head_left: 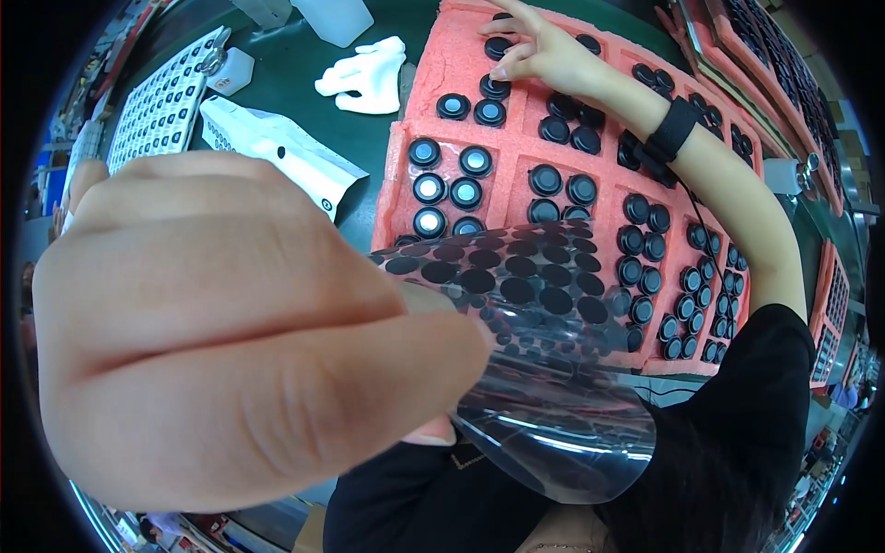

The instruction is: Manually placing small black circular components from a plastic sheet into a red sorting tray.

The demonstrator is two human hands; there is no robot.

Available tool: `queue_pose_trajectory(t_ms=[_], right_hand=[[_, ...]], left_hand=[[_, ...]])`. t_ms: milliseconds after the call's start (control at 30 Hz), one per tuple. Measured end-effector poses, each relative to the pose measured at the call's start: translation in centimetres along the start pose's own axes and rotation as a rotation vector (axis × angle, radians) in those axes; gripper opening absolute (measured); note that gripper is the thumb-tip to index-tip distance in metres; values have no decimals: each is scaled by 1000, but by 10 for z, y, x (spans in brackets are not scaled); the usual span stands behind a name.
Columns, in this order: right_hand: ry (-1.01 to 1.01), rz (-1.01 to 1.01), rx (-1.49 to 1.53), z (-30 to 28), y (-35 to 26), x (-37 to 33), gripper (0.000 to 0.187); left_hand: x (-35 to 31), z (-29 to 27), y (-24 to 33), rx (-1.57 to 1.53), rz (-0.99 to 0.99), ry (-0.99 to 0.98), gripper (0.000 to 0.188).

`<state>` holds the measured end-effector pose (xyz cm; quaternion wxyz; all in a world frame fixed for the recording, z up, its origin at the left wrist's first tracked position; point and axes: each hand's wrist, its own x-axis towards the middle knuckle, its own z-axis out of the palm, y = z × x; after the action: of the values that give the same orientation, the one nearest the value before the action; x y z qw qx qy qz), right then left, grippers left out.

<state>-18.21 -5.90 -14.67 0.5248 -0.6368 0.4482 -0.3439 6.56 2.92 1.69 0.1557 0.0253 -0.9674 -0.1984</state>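
Note:
Very close to the camera, my left hand point(230, 341) is closed, pinching a curled clear sheet point(553, 401) between thumb and fingers. Rows of black round stickers point(518, 291) cover its upper part. Below it lies a pink foam tray point(505, 170) with compartments of black round parts point(475, 161), some with pale, shiny centres. My right hand point(546, 63), with a black band on the wrist, reaches over the tray's far left part. Its fingers are spread, and one fingertip is at a black round part point(495, 88). The sheet hides some of the tray's near left compartments.
A white glove point(369, 78) and a white printed packet point(281, 152) lie on the green table point(295, 51). Further left stands a white tray of small dark parts point(161, 106) beside a white bottle point(232, 72). More filled foam trays point(784, 83) are at the right; a black cable point(705, 221) crosses the tray.

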Motion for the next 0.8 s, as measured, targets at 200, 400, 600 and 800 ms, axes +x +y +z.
queue_pose_trajectory(t_ms=[200, 400, 600, 800], right_hand=[[4, -8, 16, -3, 2, 1, 84], [-2, 2, 51, -3, 2, 2, 84], [6, -10, 30, -3, 4, 2, 84], [27, -16, 2, 0, 3, 1, 83]], left_hand=[[2, -2, -1, 11, 1, -30, 21], [4, -6, -3, 26, -7, -62, 21], [27, 6, -5, 27, -16, -52, 22], [40, 14, -4, 33, -26, -38, 22]])
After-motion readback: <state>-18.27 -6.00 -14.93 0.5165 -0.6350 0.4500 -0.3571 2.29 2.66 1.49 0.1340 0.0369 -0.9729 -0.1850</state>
